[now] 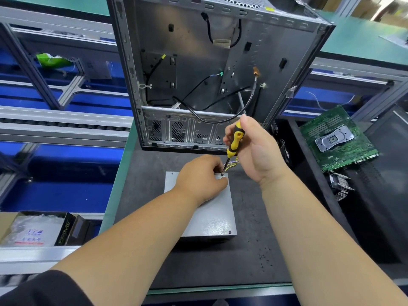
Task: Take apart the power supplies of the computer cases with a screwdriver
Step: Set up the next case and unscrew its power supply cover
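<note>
Bright even overhead light, soft shadows, strong wide-angle bending at edges, motion blur in upper right corner

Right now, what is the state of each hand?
Left hand: fingers curled, resting on the power supply.
Right hand: grips the screwdriver.

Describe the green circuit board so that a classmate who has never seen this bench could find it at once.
Start at the open computer case standing at the back of the dark mat. Look right of it, past the right hand gripping the screwdriver. The circuit board lies tilted there, the only green slab, with a silver socket frame at its middle.
</note>
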A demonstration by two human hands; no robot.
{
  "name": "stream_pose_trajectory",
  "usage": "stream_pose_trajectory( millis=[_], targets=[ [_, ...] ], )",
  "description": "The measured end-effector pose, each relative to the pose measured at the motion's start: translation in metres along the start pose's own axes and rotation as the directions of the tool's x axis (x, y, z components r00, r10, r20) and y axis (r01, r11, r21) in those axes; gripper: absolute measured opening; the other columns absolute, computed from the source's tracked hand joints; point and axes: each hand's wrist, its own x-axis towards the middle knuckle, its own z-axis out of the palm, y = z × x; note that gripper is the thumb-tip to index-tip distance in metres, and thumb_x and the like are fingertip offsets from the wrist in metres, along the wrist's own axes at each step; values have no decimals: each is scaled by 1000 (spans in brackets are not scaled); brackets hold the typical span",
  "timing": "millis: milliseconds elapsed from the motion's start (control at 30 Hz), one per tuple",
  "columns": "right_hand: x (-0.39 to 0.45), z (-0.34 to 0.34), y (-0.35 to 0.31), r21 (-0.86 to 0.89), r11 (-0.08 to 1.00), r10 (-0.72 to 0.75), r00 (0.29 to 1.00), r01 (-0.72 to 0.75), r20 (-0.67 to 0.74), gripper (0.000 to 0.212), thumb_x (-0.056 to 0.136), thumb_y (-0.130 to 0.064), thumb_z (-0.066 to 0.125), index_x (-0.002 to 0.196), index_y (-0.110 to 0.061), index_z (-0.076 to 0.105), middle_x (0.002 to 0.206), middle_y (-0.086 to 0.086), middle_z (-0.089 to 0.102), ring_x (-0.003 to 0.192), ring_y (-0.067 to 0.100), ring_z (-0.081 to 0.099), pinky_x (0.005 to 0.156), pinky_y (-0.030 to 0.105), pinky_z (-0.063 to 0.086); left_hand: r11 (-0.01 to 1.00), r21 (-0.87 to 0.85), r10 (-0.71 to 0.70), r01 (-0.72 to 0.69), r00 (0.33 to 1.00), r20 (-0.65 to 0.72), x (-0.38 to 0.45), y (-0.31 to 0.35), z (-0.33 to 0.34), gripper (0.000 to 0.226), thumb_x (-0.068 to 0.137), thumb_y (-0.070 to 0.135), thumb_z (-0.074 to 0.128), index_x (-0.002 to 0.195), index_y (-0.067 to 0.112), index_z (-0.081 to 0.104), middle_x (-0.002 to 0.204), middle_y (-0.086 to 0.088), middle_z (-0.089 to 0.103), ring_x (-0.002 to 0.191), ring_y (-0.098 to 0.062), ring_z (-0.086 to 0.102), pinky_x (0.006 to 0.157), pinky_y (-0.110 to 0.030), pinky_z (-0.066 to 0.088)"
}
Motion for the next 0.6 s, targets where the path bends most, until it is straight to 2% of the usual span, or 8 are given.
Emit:
stream_pose_trajectory(
  millis=[100,200,267,333,400,467,600],
  targets=[
    [1,4,-4,9,1000,17,1000,-17,-16,37,108,-25,39,85,-3,57,74,4,55,67,16,53,70,27,50,1000,-3,-5,5,1000,5,0,0,0,16,77,34,68,76,34,52,88,12,59,87,-11,55,69,-24,40],
    [2,7,-2,18,1000,-8,1000,8,0,52,111,-32,27,80,-2,57,62,4,43,61,16,38,63,25,37,1000,-2,-4,4,1000,6,0,0,-1,15,77,35,68,77,33,54,89,12,60,87,-10,56,70,-24,41],
    [3,7,0,16,1000,-19,1000,19,19,56,110,-38,23,80,-5,56,57,2,40,57,15,34,59,25,33,1000,-6,-5,6,1000,5,0,1,-1,14,77,35,68,77,34,54,88,12,60,86,-9,55,69,-25,40],
    [4,7,3,-7,1000,-19,999,20,45,46,106,-44,32,81,-11,51,57,-1,40,57,15,34,58,24,34,1000,-11,-2,2,1000,1,0,0,-1,15,77,35,68,76,34,53,88,12,59,86,-9,55,68,-24,40],
    [4,7,5,-58,997,-42,998,45,53,30,98,-39,44,79,-15,44,61,-2,44,59,15,38,61,25,35,1000,-12,1,-1,1000,4,1,0,-1,16,77,34,68,75,34,52,88,12,59,87,-10,55,69,-25,42],
    [4,5,6,-75,995,-60,998,62,37,26,94,-34,48,78,-15,42,65,-2,48,62,15,42,64,26,37,1000,-13,-2,2,1000,6,1,0,0,16,77,35,68,75,34,52,88,11,60,88,-10,55,70,-25,43],
    [4,3,3,-24,999,-22,1000,23,14,24,93,-33,52,84,-10,55,73,-1,60,69,16,55,70,26,48,1000,-4,-9,9,1000,6,2,-1,0,13,77,35,67,77,32,55,89,11,61,89,-11,56,71,-26,46]
  ],
)
